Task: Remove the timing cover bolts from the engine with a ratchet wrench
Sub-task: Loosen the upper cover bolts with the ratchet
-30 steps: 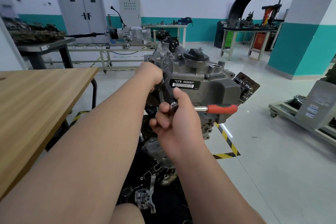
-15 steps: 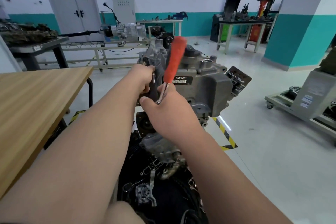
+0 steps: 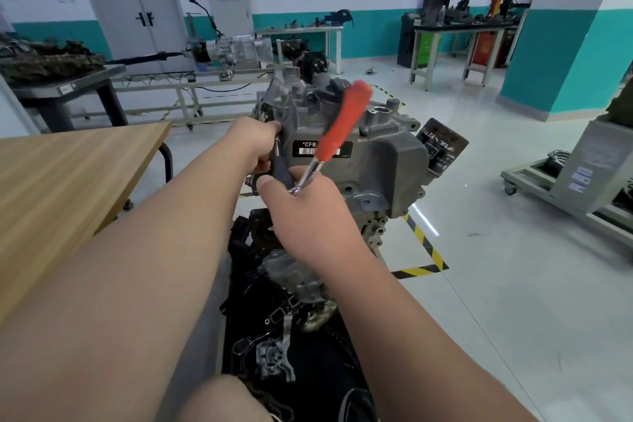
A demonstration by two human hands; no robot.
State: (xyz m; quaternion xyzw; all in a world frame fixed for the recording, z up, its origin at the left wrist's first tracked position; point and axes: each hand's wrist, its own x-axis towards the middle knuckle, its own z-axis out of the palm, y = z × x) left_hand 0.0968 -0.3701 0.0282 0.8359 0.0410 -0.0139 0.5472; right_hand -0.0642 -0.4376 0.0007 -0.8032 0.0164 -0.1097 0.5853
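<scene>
At the near edge of the black mat [image 3: 308, 387] on the floor, loose metal parts [image 3: 274, 358] lay scattered, with a grey casting [image 3: 294, 276] resting toward its far edge. Both forearms reached forward over the mat to the engine [image 3: 387, 164], which stood upright at the mat's far end.

The right hand [image 3: 305, 212] was closed round the head end of the ratchet wrench [image 3: 342, 127], fingers curled, thumb extended to the left. The chrome shank emerged from the top of the fist, and the red handle slanted up and to the right across the front face of the engine. The handle overlapped the black barcode label [image 3: 306, 148], on which "*CFB" was legible. The socket end and its seat were hidden behind the hand.

The left hand [image 3: 255, 142] was curled round the left edge of the engine, just beside the right hand. A black oil filter [image 3: 442, 147] projected from the right side of the engine.

A wooden table [image 3: 68, 175] stood to the left of the engine. Yellow-and-black floor tape [image 3: 423, 245] ran along the floor on the right. Well beyond, a gearbox [image 3: 229, 50] sat on a frame, with grey double doors [image 3: 133, 7], a control cabinet [image 3: 227, 0] and a workbench [image 3: 459, 32] along the far wall.
</scene>
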